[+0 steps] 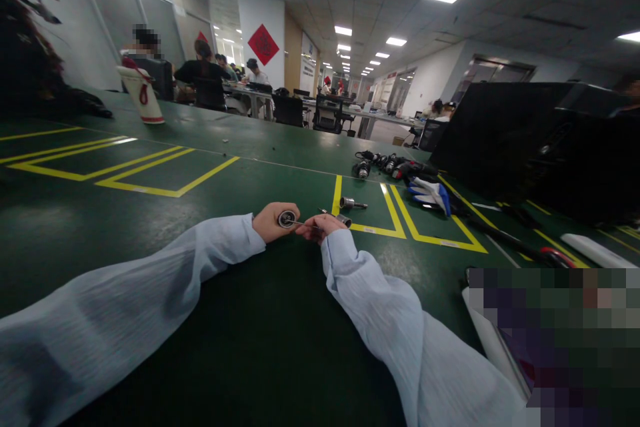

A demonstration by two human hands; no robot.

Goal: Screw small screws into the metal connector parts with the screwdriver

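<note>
My left hand (271, 223) is closed around a round metal cylindrical part (287, 219), its open end facing me. Close beside it, my right hand (323, 225) pinches a thin metal rod (299, 222) that reaches to the mouth of the cylinder. I cannot tell whether the rod's tip is inside. Just past my right fingers is a second metal cylinder (344, 220), partly hidden by the hand. A third cylinder with a narrow shaft (353, 203) lies on its side a little farther back, within a yellow-taped outline.
Yellow tape outlines (435, 240) mark the green table (240, 167). Dark tools with cables (380, 163) and blue-white gloves (431, 193) lie at the back right. A paper cup (143, 90) stands back left. A black monitor-like panel (500, 133) rises at right. People sit at farther desks.
</note>
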